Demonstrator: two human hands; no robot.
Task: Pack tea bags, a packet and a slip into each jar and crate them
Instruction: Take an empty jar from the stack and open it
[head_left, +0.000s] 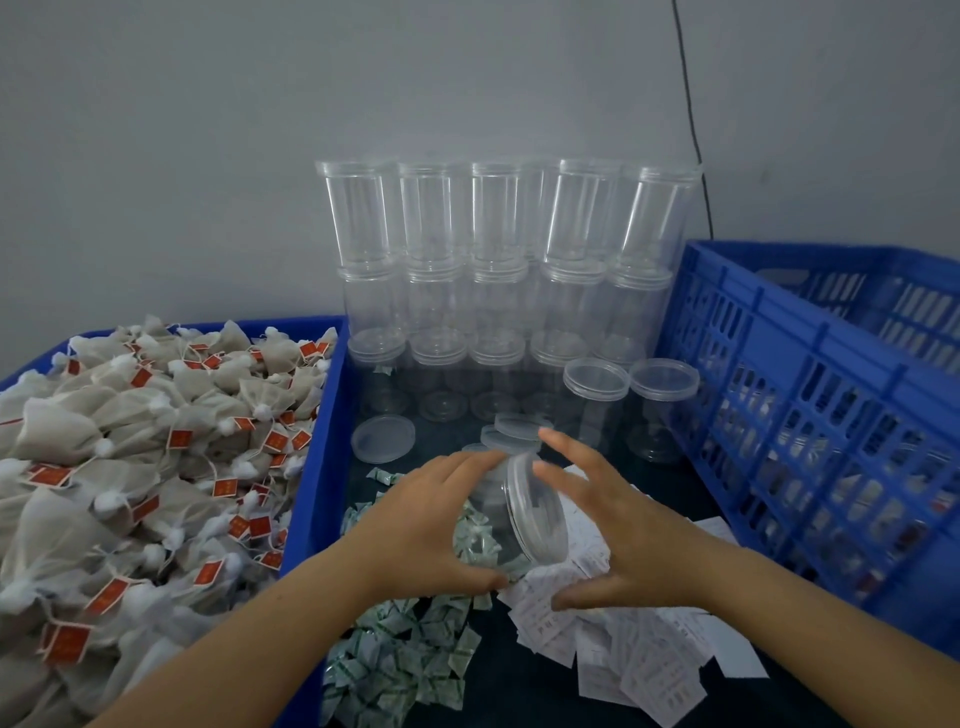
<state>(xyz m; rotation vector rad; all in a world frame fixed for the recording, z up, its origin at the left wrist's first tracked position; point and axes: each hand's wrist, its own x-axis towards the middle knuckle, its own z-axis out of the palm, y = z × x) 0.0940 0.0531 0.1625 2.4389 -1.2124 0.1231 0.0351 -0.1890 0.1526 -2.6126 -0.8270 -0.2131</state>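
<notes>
Left hand (431, 525) has its fingers and thumb wrapped round a clear jar (511, 514) that's tipped on its side, lid end pointing right, and it looks empty as far as I can tell. Right hand (618, 530) is just beside the lid (537, 506) with fingers spread and loose, not gripping anything, so my guess is it's about to unscrew it. Under and in front of the jar is a scatter of little green-and-white packets (410, 649), and right of the jar the white slips (623, 654). Left of the jar, a blue bin heaped with tea bags (130, 467) with red tags. Behind the jar, a few loose lids (383, 438) and a stacked wall of empty capped jars (493, 260). Far right of the jar is the blue crate (810, 395); something's visible through its slats, maybe filled jars, can't tell. So there's loads left: this jar needs opening, filling, closing and crating, then the whole stack.
</notes>
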